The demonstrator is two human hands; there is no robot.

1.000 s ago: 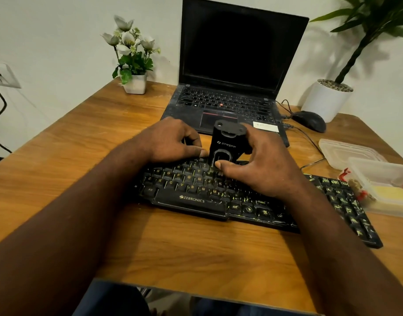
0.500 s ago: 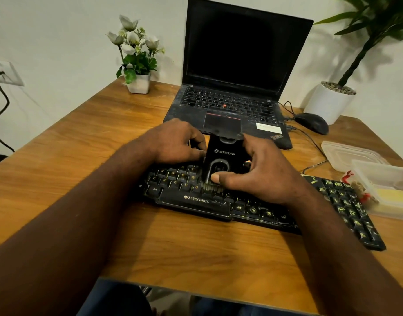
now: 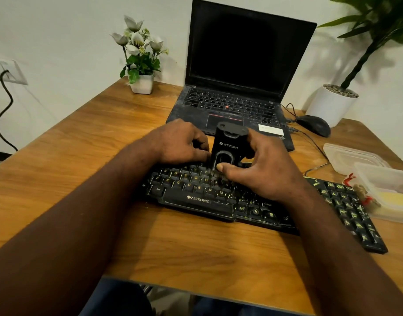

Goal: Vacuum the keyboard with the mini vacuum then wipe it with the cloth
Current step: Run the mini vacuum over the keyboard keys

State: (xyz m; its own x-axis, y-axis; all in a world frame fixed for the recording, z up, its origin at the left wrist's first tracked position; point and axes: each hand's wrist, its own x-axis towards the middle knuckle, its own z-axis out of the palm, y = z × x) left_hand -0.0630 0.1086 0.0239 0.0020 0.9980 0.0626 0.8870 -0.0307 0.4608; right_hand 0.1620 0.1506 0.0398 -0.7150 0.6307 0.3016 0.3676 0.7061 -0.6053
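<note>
Both hands are closed on the mini vacuum [image 3: 229, 145]. My right hand [image 3: 264, 169] wraps it from the right, fingers curled behind the body and the thumb laid across the front just under the oval window. My left hand [image 3: 180, 142] has its fingers curled in, with the thumb pressed against the vacuum's lower left edge.

The vacuum is black, marked STRIFF on the front, and stands nearly upright, leaning a little away from me. Its lower end sits down on the keys of the black Zebronics keyboard [image 3: 199, 199], in the upper letter rows around the middle of the board.

The keyboard lies slantwise on the wooden table [image 3: 81, 156], its right end nearer to me, and my right forearm crosses over it.

Behind the vacuum sits an open laptop [image 3: 241, 53], its screen dark. A black mouse [image 3: 314, 125] lies just to its right. Near the keyboard's right end are a clear plastic container [image 3: 383, 185] and a lid [image 3: 348, 156] lying flat behind it. A small pot of white flowers [image 3: 142, 84] stands at the back left, and a larger white plant pot [image 3: 330, 106] at the back right.
</note>
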